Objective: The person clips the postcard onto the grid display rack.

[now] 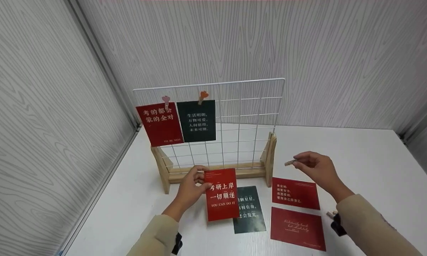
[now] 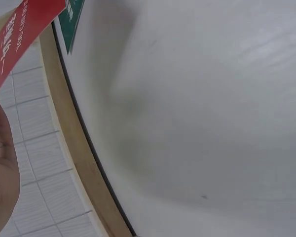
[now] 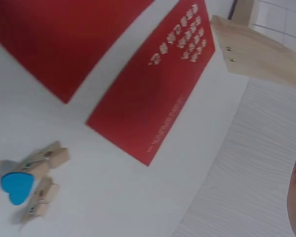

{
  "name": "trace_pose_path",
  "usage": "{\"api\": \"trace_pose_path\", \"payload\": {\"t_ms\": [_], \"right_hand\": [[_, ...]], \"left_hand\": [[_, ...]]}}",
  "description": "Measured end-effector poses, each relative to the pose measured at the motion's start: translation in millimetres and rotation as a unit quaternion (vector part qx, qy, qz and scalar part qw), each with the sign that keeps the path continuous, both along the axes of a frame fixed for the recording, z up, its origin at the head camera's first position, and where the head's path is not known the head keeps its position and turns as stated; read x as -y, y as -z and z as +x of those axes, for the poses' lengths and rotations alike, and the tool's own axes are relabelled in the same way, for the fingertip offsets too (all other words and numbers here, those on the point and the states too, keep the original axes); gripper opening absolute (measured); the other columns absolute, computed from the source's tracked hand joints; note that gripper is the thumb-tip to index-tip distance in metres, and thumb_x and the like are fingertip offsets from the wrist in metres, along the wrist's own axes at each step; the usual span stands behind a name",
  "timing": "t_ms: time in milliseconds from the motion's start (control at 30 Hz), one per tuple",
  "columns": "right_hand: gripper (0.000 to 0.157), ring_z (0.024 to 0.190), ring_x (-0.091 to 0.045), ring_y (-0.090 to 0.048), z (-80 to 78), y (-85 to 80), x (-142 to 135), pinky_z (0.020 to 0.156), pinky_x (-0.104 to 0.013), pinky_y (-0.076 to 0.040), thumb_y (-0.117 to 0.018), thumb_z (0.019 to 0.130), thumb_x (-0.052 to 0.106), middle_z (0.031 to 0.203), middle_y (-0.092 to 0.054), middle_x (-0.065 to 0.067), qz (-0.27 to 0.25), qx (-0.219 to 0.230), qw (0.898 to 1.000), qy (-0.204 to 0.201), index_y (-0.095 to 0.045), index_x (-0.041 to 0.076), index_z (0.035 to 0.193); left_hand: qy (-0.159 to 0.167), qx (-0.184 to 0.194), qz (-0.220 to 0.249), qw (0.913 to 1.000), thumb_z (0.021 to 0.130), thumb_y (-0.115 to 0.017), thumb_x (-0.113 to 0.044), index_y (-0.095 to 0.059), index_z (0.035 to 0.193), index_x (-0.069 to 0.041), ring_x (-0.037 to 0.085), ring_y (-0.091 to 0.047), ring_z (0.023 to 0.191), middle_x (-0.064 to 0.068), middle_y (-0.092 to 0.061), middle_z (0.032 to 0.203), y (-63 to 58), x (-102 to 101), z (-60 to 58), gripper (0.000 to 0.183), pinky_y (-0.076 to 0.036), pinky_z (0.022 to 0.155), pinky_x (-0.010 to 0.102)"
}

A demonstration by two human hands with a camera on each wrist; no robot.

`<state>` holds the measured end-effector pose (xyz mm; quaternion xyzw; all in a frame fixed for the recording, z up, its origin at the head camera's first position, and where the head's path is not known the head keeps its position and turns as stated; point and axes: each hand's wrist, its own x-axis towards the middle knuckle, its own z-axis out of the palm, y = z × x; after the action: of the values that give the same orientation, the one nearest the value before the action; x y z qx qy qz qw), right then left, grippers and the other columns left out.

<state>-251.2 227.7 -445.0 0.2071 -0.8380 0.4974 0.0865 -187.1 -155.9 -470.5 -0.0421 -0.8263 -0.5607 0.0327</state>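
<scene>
My left hand point(image 1: 192, 185) pinches a red card point(image 1: 221, 206) by its left edge, thumb on the printed face. In the left wrist view the same card point(image 2: 24, 29) reaches up from the fingertips. My right hand point(image 1: 318, 169) pinches a small wooden clothespin point(image 1: 290, 162) between thumb and fingers, to the right of the rack. The white wire grid rack point(image 1: 247, 122) stands on a wooden base behind the left hand. On its upper left hang a red card point(image 1: 160, 129) under a pink heart clothespin point(image 1: 166, 101) and a dark green card point(image 1: 198, 121) under an orange one point(image 1: 203, 96).
A dark green card point(image 1: 250, 224) lies on the white table, partly covered by the held card. Two red cards point(image 1: 295, 195) lie to its right, one nearer than the other. Several clothespins, one with a blue heart point(image 3: 17, 186), lie near the right forearm.
</scene>
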Motion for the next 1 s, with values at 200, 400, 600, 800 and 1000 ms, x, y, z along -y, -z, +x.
{"api": "trace_pose_path", "payload": {"t_ms": [200,400,600,800,1000], "right_hand": [[0.019,0.08,-0.011,-0.067,-13.7,-27.4,21.1,0.073,-0.018,-0.052,-0.071,0.086,0.01,0.092,-0.071,-0.009,-0.017,-0.028,0.999,-0.023,-0.069,0.0,0.102],[0.018,0.082,-0.011,-0.067,-19.4,-52.4,42.8,0.074,-0.018,-0.052,-0.072,0.085,0.01,0.094,-0.07,-0.008,-0.013,-0.038,0.999,-0.036,-0.07,0.001,0.101],[0.017,0.08,-0.011,-0.066,-22.4,-70.0,60.9,0.072,-0.018,-0.052,-0.071,0.086,0.012,0.093,-0.07,-0.005,0.007,-0.049,0.998,-0.038,-0.071,0.003,0.1],[0.018,0.08,-0.012,-0.066,-24.0,-83.8,74.6,0.073,-0.019,-0.052,-0.071,0.086,0.015,0.092,-0.07,-0.003,0.009,-0.063,0.997,-0.051,-0.071,0.004,0.101],[0.019,0.082,-0.013,-0.067,-23.2,-97.7,84.6,0.074,-0.019,-0.051,-0.07,0.087,0.015,0.095,-0.07,-0.004,0.014,-0.066,0.996,-0.056,-0.071,0.005,0.103]], "left_hand": [[-0.004,-0.006,0.012,0.9999,0.086,-0.068,-0.001,-0.051,0.123,-0.013,0.019,-0.062,0.088,0.005,-0.065,0.095,-17.7,-7.3,-8.3,0.043,-0.056,0.072,0.031],[0.003,-0.032,0.006,0.9995,0.087,-0.068,-0.004,-0.053,0.126,-0.014,0.018,-0.061,0.091,0.003,-0.066,0.099,-34.0,-15.3,-16.2,0.043,-0.055,0.076,0.032],[0.016,-0.057,0.017,0.9981,0.087,-0.068,-0.004,-0.055,0.125,-0.013,0.02,-0.061,0.089,0.005,-0.067,0.099,-47.6,-22.9,-20.8,0.041,-0.054,0.078,0.034],[0.021,-0.082,0.02,0.9962,0.086,-0.068,-0.002,-0.055,0.126,-0.011,0.019,-0.061,0.088,0.005,-0.067,0.098,-60.6,-28.1,-26.4,0.043,-0.055,0.075,0.032],[0.02,-0.107,0.026,0.9937,0.086,-0.067,-0.002,-0.055,0.127,-0.012,0.019,-0.061,0.09,0.005,-0.067,0.099,-76.6,-32.4,-34.3,0.043,-0.055,0.075,0.031]]}}
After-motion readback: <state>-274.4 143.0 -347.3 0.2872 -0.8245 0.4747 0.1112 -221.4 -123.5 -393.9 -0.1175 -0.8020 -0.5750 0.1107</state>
